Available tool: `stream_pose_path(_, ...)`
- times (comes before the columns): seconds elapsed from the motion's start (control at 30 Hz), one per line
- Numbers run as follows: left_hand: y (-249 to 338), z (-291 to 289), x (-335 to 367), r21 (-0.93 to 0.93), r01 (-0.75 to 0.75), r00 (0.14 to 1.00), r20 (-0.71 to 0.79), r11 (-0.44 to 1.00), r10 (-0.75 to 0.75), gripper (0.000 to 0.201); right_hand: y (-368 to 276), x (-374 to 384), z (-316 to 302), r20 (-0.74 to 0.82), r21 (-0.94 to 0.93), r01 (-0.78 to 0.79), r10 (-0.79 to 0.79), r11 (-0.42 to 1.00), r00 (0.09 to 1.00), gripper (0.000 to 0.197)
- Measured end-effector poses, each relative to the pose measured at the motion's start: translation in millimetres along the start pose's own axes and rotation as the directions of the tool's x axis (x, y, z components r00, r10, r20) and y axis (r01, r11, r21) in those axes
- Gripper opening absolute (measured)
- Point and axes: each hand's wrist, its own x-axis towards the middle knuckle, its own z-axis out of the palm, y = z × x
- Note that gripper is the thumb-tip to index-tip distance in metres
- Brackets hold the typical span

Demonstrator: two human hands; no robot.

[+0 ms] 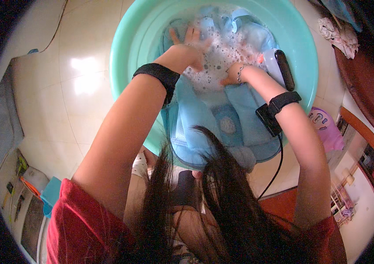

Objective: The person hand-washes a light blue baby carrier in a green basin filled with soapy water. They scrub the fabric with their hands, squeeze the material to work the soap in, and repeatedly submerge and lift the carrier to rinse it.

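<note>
A large mint-green basin (127,53) holds sudsy water and a blue padded fabric piece (195,119) with straps, partly sunk and partly hanging over the near rim. My left hand (189,50) rests on the soaked far-left part of the fabric, open, its fingers spread and wet with suds. Farther right, my right hand (236,73) dips into the white foam (217,57) over the fabric, and its fingertips are hidden. Beside my right wrist, a white object with a long black grip (284,70) leans at the basin's right inner wall; its lower end is unclear.
Pale floor tiles (79,110) surround the basin. A purple plastic item (327,130) stands just outside the rim at right, near dark red-brown furniture (363,79) with a crumpled pale cloth (340,37). A black cable (278,169) hangs from my right forearm band.
</note>
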Motion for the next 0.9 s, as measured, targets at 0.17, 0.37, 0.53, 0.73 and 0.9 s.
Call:
stream_pose_path(0.17, 6.2, -1.9, -5.5, 0.03, 0.007, 1.0, -0.026, 1.0, -0.007, 0.09, -2.3, -3.5, -1.5, 0.053, -0.025, -0.054, 0.055, 0.998, 0.997, 0.07)
stream_pose_path(0.37, 1.0, 1.4, -7.6, 0.028, 0.055, 0.998, 0.0, 0.998, -0.055, 0.095, -2.8, -0.8, -1.1, 0.014, -0.044, -0.023, 0.024, 0.999, 1.0, 0.071)
stream_pose_path(0.53, 1.5, 4.5, -3.1, 0.024, 0.044, 0.999, -0.019, 0.999, -0.043, 0.099, -2.3, 2.0, 2.3, 0.012, -0.019, 0.0, 0.0, 1.0, 1.0, 0.072)
stream_pose_path(0.73, 1.5, 5.5, 0.3, 0.008, 0.046, 0.998, -0.048, 0.999, -0.045, 0.104, -3.2, 3.3, 2.3, 0.019, -0.022, 0.001, -0.001, 1.0, 1.0, 0.069)
stream_pose_path(0.9, 5.5, 5.1, -5.6, -0.009, 0.03, 0.997, -0.071, 1.0, -0.03, 0.104, -6.0, -5.8, 0.5, -0.05, 0.04, -0.002, 0.004, 0.999, 0.999, 0.067)
